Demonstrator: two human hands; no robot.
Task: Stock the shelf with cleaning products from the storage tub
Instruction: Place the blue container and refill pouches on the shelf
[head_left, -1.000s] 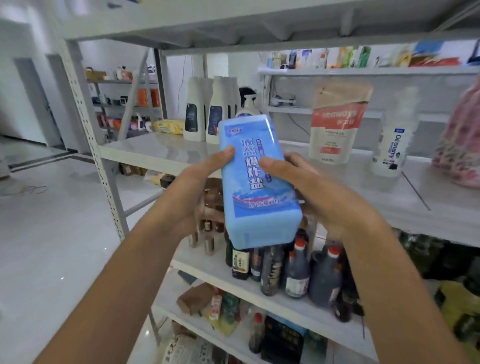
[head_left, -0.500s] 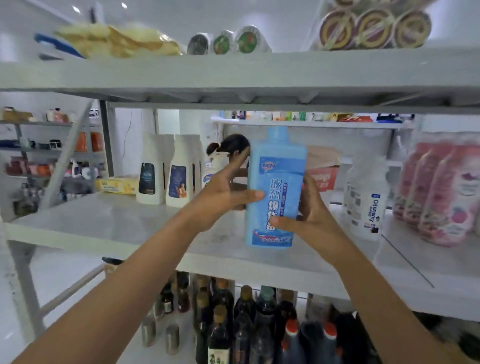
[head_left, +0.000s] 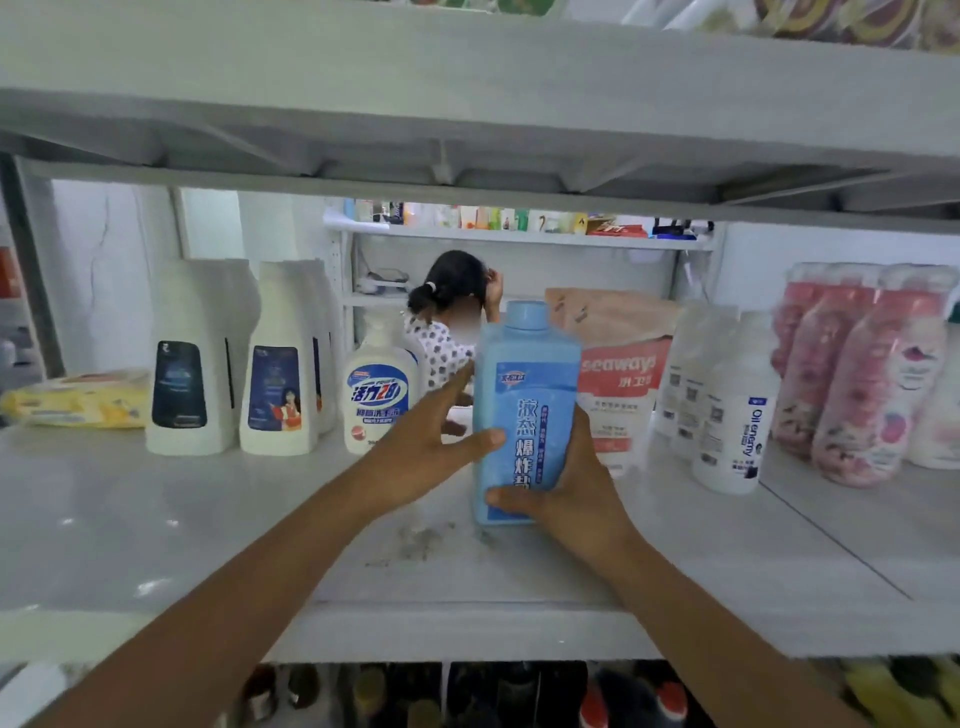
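Observation:
A tall blue bottle (head_left: 524, 400) with a blue cap and Chinese lettering stands upright on the white shelf (head_left: 208, 525), its base on or just at the board. My left hand (head_left: 421, 457) holds its left side, thumb across the front. My right hand (head_left: 571, 499) wraps the lower right part, with a finger curled over the front near the base. The storage tub is out of view.
Two white bottles (head_left: 234, 358), a pump soap bottle (head_left: 379, 384) and a yellow pack (head_left: 78, 397) stand left. A pink pouch (head_left: 618, 374), white bottles (head_left: 727, 400) and pink bottles (head_left: 857, 374) stand right. The upper shelf (head_left: 467, 104) hangs low. A person (head_left: 447, 322) is behind the rack.
Both hands carried the blue bottle from a tilted hold in front of the rack up and in over the shelf, turned it upright and lowered it to the board. The camera moved closer.

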